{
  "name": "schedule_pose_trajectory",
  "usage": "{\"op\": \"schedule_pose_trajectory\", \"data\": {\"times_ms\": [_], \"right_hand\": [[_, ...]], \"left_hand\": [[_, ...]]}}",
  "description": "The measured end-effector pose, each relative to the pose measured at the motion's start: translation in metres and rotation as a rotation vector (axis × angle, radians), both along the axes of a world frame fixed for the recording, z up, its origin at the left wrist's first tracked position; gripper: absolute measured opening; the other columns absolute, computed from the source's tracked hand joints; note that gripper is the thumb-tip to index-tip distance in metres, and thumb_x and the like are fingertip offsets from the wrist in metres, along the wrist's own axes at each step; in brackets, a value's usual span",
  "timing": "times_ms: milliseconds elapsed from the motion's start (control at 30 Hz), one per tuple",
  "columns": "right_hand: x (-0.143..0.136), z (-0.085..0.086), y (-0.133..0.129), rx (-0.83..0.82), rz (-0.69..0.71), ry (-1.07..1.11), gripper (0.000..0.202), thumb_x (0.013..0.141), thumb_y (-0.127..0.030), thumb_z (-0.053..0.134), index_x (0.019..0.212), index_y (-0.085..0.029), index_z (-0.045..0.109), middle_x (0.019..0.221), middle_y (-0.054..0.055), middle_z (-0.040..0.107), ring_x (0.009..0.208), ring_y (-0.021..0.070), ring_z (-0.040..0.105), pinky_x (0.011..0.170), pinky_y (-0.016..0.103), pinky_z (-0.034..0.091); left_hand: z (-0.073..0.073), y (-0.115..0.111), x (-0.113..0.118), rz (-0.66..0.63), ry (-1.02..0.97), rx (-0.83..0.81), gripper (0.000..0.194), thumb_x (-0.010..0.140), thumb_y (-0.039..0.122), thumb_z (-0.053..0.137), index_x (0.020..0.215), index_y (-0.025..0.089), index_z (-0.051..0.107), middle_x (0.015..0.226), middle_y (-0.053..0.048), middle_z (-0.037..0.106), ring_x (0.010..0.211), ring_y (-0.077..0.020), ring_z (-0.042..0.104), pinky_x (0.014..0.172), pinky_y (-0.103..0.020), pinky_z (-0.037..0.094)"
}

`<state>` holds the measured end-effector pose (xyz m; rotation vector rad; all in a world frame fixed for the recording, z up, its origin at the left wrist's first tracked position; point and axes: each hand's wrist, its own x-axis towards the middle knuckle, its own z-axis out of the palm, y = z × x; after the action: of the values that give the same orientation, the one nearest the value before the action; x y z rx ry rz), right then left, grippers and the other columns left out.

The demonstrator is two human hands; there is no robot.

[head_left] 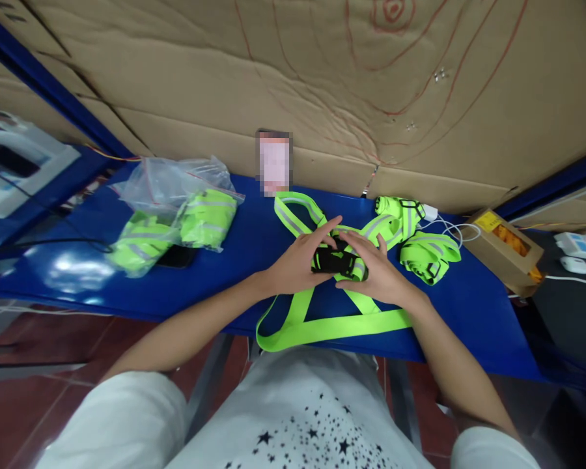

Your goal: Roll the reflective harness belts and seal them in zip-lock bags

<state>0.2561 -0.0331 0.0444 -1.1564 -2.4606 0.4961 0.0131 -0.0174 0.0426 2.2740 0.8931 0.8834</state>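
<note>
A neon-green reflective harness (322, 327) with grey stripes is spread on the blue table in front of me. Its straps cross near the middle, and one loop reaches toward the back. My left hand (293, 266) grips a black part of the harness from the left, with one finger stretched forward. From the other side, my right hand (377, 268) curls its fingers and thumb round the same black part and a short green piece beside it. The fingers partly hide the detail there.
Two bagged green bundles (208, 220) lie left, by clear plastic bags (170, 185). Rolled green harnesses (430, 255) sit right, near a white cable and a cardboard box (501, 247). A phone-like device (274, 163), its screen blurred, leans on the cardboard wall (176, 85).
</note>
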Motion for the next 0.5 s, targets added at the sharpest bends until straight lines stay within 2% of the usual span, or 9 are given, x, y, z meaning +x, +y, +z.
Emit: {"op": "schedule_pose_trajectory", "data": {"times_ms": [100,167,233,300,367,500], "right_hand": [[0.002,0.002,0.001,-0.054,0.041,0.103,0.085,0.085,-0.044,0.079,0.157,-0.029,0.035,0.152,0.013,0.056,0.138,0.0309,0.057,0.126,0.068,0.007],[0.003,0.006,0.002,-0.040,0.042,0.205,0.071,0.084,-0.041,0.080,0.146,-0.027,0.048,0.140,0.010,0.067,0.126,0.0281,0.067,0.128,0.065,0.011],[0.005,0.011,0.003,-0.023,0.036,0.320,0.056,0.084,-0.038,0.080,0.133,-0.025,0.058,0.129,0.008,0.072,0.117,0.0261,0.071,0.128,0.060,0.020],[0.005,0.016,0.002,-0.013,0.026,0.419,0.050,0.083,-0.036,0.080,0.127,-0.023,0.062,0.126,0.008,0.073,0.117,0.0257,0.070,0.124,0.054,0.032],[0.003,0.020,0.000,-0.004,-0.004,0.487,0.055,0.083,-0.037,0.081,0.132,-0.023,0.060,0.133,0.010,0.069,0.125,0.0266,0.066,0.118,0.048,0.042],[-0.006,0.028,-0.007,0.015,-0.064,0.516,0.071,0.084,-0.045,0.080,0.146,-0.023,0.051,0.148,0.012,0.059,0.138,0.0281,0.056,0.115,0.042,0.046]], "left_hand": [[0.011,-0.001,-0.004,-0.089,-0.108,-0.104,0.098,0.086,0.033,0.076,0.164,0.024,0.018,0.126,-0.010,0.068,0.126,-0.0241,0.064,0.116,-0.042,0.045],[0.018,-0.002,-0.008,-0.179,-0.138,-0.163,0.103,0.085,0.035,0.079,0.165,0.026,0.014,0.131,-0.012,0.067,0.133,-0.0255,0.060,0.119,-0.044,0.043],[0.025,-0.001,-0.012,-0.280,-0.154,-0.228,0.110,0.084,0.037,0.080,0.166,0.028,0.007,0.137,-0.013,0.065,0.138,-0.0255,0.057,0.121,-0.045,0.041],[0.028,-0.001,-0.015,-0.337,-0.164,-0.266,0.112,0.085,0.037,0.080,0.166,0.030,0.003,0.142,-0.013,0.062,0.141,-0.0252,0.055,0.122,-0.046,0.040],[0.028,0.001,-0.014,-0.322,-0.171,-0.255,0.110,0.085,0.038,0.081,0.166,0.030,0.007,0.146,-0.015,0.059,0.143,-0.0264,0.052,0.124,-0.047,0.037],[0.022,0.004,-0.007,-0.206,-0.203,-0.173,0.090,0.081,0.043,0.083,0.156,0.023,0.036,0.147,-0.017,0.057,0.138,-0.0293,0.056,0.118,-0.048,0.044]]}}
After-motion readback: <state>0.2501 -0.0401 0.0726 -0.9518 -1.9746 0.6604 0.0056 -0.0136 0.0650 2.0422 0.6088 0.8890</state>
